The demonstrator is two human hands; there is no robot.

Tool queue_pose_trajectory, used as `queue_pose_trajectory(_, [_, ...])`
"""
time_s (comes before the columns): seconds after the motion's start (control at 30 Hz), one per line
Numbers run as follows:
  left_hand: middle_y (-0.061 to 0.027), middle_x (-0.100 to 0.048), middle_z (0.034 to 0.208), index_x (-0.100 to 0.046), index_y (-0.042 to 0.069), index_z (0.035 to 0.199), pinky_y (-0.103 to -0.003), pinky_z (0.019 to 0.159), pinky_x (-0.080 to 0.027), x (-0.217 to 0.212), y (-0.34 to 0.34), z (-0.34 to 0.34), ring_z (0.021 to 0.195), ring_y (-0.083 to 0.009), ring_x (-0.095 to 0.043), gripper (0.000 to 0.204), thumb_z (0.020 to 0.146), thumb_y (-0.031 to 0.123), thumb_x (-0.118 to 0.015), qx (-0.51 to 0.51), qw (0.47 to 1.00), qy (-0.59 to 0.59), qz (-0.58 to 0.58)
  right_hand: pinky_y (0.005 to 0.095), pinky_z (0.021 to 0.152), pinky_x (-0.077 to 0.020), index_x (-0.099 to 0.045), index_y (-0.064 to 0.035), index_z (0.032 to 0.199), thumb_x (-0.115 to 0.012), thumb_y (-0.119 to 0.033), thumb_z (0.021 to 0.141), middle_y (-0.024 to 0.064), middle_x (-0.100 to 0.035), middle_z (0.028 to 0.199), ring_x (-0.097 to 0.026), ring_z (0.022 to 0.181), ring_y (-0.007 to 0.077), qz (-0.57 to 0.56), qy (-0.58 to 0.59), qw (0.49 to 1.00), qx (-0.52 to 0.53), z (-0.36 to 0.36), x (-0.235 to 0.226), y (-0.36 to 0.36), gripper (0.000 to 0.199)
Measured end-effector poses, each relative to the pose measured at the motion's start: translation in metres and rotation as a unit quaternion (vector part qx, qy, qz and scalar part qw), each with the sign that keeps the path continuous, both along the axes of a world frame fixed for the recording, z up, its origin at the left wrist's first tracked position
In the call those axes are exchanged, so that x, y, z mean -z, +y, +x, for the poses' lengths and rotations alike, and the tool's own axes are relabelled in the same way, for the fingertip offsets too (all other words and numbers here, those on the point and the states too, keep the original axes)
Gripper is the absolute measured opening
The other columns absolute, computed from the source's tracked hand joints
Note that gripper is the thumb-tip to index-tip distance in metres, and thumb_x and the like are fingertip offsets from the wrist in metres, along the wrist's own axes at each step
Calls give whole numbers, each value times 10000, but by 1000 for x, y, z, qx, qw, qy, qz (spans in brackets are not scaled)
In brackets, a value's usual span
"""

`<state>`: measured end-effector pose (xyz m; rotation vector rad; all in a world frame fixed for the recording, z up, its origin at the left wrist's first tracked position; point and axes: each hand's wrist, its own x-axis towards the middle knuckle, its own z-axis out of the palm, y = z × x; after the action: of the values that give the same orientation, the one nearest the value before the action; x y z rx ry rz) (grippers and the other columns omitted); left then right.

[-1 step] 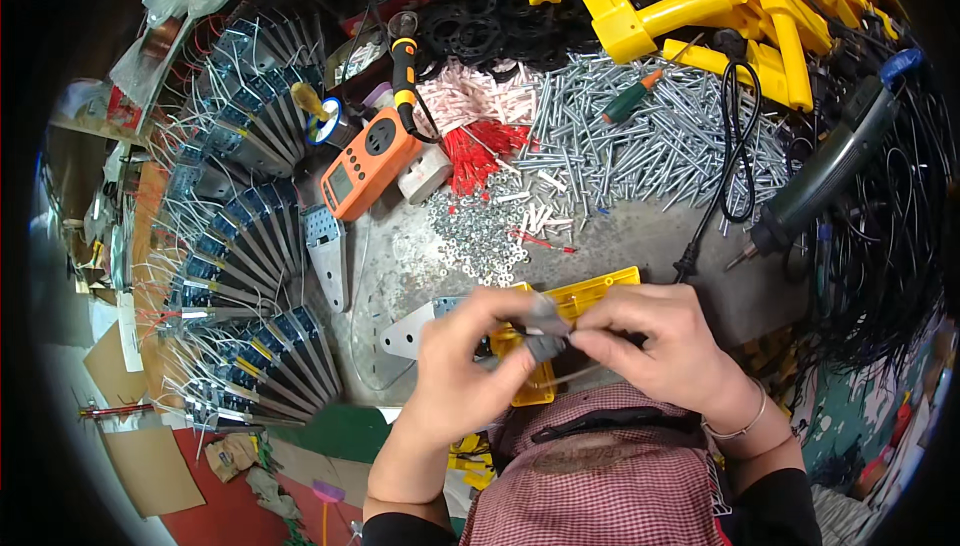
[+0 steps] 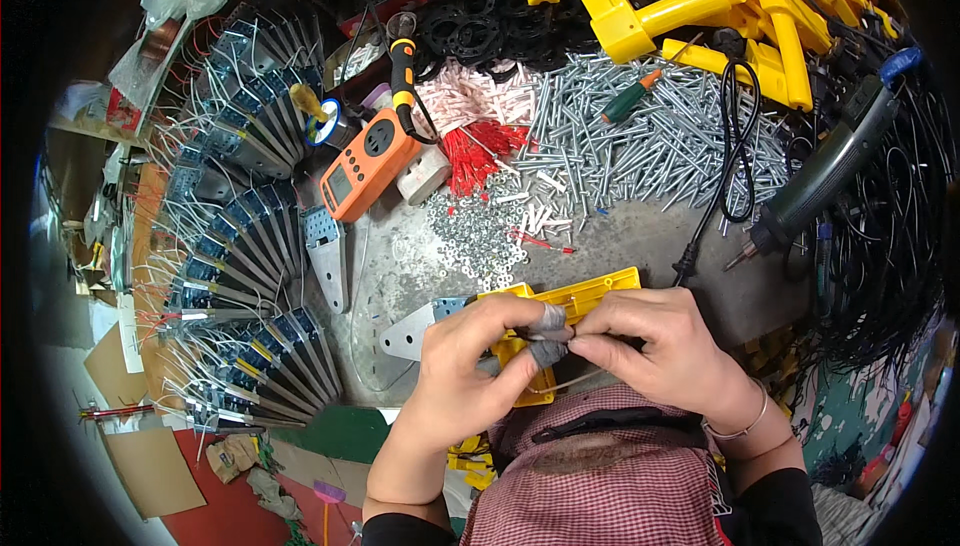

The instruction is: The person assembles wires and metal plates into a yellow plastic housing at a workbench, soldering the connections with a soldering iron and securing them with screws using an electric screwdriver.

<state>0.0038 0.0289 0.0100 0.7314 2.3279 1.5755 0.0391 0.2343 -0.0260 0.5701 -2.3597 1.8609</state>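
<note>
A checked cloth garment (image 2: 575, 491) fills the bottom centre of the frame. Just above it, the left hand (image 2: 462, 358) has thumb and forefinger, both wrapped in grey at the tips, pinched on a small part (image 2: 562, 334), too tiny to make out. The right hand (image 2: 655, 331) meets it from the other side, its thumb and forefinger drawn together on the same part. A thin pale cable (image 2: 580, 382) runs just below the fingers; whether it joins the part I cannot tell. Under the hands lies a yellow shell (image 2: 600, 290), and a metal bracket (image 2: 405, 337) sits beside the left hand.

Compared with the earlier frame, the left fingertips are sharper and the forefinger sits slightly lower; the things on the surface (image 2: 620, 236) lie as they did.

Farther up, a black plug (image 2: 686, 264) rests right of centre, with loose nuts (image 2: 470, 236) near the middle. Beyond come an orange meter (image 2: 372, 174), red sleeves (image 2: 478, 158) and a heap of screws (image 2: 660, 141); yellow housings (image 2: 690, 11) crowd the upper right.
</note>
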Motion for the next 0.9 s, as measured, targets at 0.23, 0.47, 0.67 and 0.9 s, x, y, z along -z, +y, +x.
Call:
queue_pose_trajectory(0.23, [-104,-703,976,-638,-23,1017,-336,826,-541,-19,29,-14,909,-215,-693,322,718,30,-747,148,987,24,-50,326,548,-472,-520,-19,1091,-778,-318,805,140,-614,730,-602,581,253,-25,-115,993,-10,3,-8,4,488])
queue_pose_trajectory(0.47, [-156,-654,1005,-600,37,1117,-375,874,-507,29,41,-105,984,-313,-651,446,701,-125,-583,52,941,245,-228,275,536,-429,-616,27,837,-734,-152,840,77,-542,706,-542,564,151,-58,-56,996,44,-1,1,17,215])
queue_pose_trajectory(0.67, [-165,-599,883,-589,27,1115,-457,819,-473,42,54,-116,873,-379,-571,459,669,-77,-569,122,886,353,-275,244,504,-376,-626,31,862,-706,-109,866,26,-540,701,-455,551,66,-183,-171,966,63,1,2,15,161])
queue_pose_trajectory(0.9, [-104,-639,971,-540,15,1146,-320,864,-501,11,32,-67,948,-199,-643,421,745,-107,-580,-9,996,70,-59,195,508,-324,-648,12,858,-664,-85,890,-83,-509,654,-402,609,-19,-194,-270,938,99,-3,-18,14,104])
